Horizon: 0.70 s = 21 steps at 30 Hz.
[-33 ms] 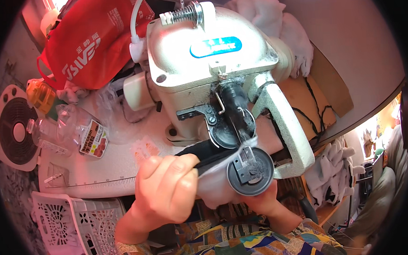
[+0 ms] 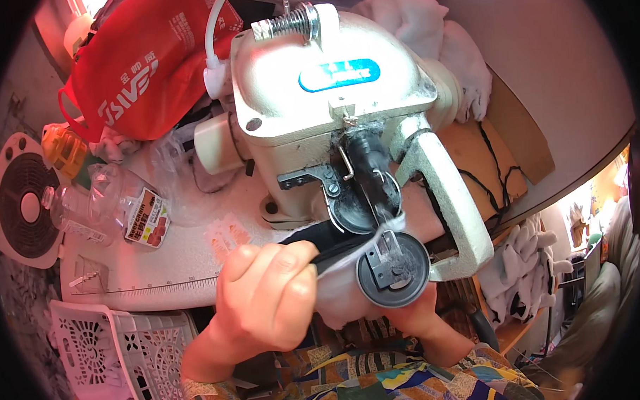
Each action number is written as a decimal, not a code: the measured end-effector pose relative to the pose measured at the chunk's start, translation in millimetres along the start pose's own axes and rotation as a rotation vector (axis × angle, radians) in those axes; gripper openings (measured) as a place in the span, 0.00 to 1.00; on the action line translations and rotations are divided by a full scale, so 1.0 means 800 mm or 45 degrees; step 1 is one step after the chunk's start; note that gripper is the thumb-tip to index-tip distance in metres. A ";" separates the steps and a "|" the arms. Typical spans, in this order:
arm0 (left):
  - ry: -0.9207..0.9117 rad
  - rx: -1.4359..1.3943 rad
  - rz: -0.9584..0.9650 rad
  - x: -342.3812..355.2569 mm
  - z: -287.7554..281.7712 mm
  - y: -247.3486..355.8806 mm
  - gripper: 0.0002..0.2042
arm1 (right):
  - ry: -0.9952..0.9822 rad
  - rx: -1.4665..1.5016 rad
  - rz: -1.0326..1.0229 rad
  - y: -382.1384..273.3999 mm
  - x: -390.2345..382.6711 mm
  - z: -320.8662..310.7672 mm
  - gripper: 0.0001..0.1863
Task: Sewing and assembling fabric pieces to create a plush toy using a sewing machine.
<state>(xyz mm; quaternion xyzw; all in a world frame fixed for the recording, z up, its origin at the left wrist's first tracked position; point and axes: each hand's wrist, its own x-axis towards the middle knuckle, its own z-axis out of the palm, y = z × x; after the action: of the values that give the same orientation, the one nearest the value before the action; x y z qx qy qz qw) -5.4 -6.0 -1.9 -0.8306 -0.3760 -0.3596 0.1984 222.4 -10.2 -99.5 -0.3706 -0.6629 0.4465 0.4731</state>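
Note:
A cream fur sewing machine (image 2: pixel 282 117) stands before me, with two dark round discs at its working end. My left hand (image 2: pixel 267 293) is closed on black fabric (image 2: pixel 311 235), left of the discs. The black fabric and a thin white fabric (image 2: pixel 337 291) run together toward the gap between the upper disc (image 2: pixel 345 206) and the lower disc (image 2: pixel 411 288). The white fabric hangs below, between my hands. My right hand (image 2: pixel 417 311) is behind and under the lower disc, next to the white fabric. Its fingers are hidden there.
A red bag (image 2: pixel 146 72) lies at the back left. Clear plastic bottles (image 2: pixel 73 208) and a grey fan-like device (image 2: pixel 27 199) are at left. A white plastic basket (image 2: pixel 128 348) stands below the table edge. White fabric pieces (image 2: pixel 513 278) pile up at right.
My left hand has shifted slightly to the right, toward the discs, still closed on the black fabric. My right hand looks unchanged.

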 end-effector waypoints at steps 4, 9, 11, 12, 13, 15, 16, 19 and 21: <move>0.005 -0.022 0.008 0.015 0.009 0.006 0.09 | 0.097 0.226 -0.047 0.008 0.006 -0.003 0.24; -0.110 -0.093 -0.177 0.020 -0.003 0.019 0.08 | 0.019 -0.116 -0.237 -0.001 0.014 -0.012 0.29; -0.216 -0.185 -0.311 0.022 -0.007 0.020 0.08 | 0.083 -0.058 -0.227 -0.022 0.010 -0.002 0.33; -0.297 -0.350 -0.298 0.028 -0.012 0.018 0.07 | -0.014 -0.037 -0.133 -0.032 0.007 0.002 0.34; -0.381 -0.505 -0.287 0.034 -0.023 0.014 0.08 | -0.116 -0.006 -0.044 -0.042 0.005 0.007 0.35; -0.468 -0.863 -0.228 0.035 -0.031 0.002 0.08 | -0.087 0.236 0.268 -0.057 0.008 0.029 0.33; -0.436 -0.912 -0.197 0.033 -0.030 -0.004 0.07 | -0.138 0.234 0.257 -0.052 0.006 0.032 0.32; -0.347 -1.061 -0.229 0.008 -0.022 -0.023 0.06 | -0.307 0.197 0.195 -0.037 -0.001 0.039 0.29; -0.222 -1.021 -0.431 -0.008 -0.015 -0.021 0.04 | -0.361 0.179 0.194 -0.033 0.001 0.041 0.29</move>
<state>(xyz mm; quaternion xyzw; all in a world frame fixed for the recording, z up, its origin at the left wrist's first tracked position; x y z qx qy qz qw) -26.8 -5.4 2.7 -0.7958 -0.3529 -0.4331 -0.2335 188.9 -25.8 -79.1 -0.3192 -0.6601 0.5741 0.3643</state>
